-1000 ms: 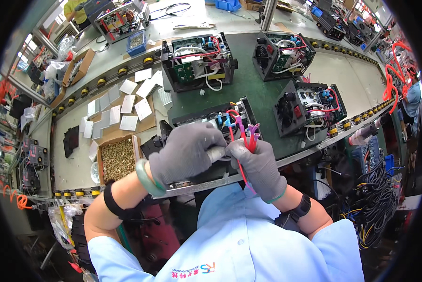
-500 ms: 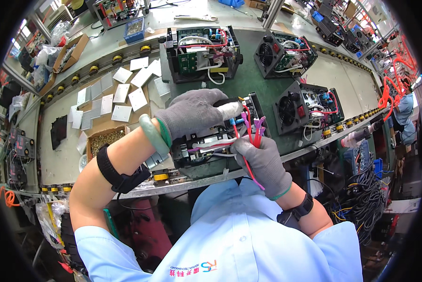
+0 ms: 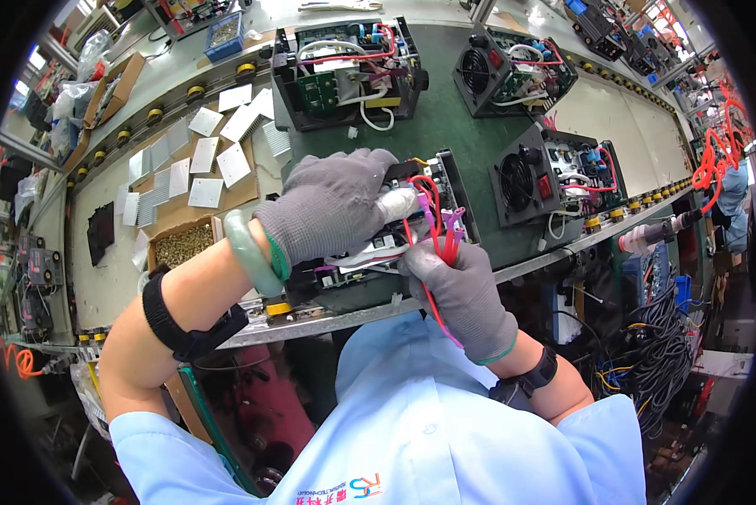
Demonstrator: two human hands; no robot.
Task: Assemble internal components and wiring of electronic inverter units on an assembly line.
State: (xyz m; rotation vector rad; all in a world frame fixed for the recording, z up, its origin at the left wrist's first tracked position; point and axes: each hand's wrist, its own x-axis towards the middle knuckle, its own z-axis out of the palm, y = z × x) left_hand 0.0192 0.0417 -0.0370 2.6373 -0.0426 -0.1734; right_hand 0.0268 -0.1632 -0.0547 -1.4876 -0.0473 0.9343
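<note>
Your right hand [image 3: 464,295] was clamped on a bunch of red wires [image 3: 450,250], thumb and fingers closed below the purple terminals [image 3: 452,217], with one red tail hanging out under the grip toward the bench's near edge [image 3: 344,320]. Your left hand [image 3: 331,206] lay over the open black chassis [image 3: 458,192], its thumb beside the loop of red lead; whether its fingertips gripped anything, I could not tell. The two hands were near each other but apart. The chassis sat on the green mat [image 3: 443,139], just inside the bench's near edge, with a second chassis [image 3: 348,80] beyond it, toward the far edge.

Good handling, I judged, called for pinching insulation rather than terminals, fanning the ends so each could be told apart, leaving the loop slack, never tugging joints inside, and minding the white cable [image 3: 378,255] beneath your left hand.
</note>
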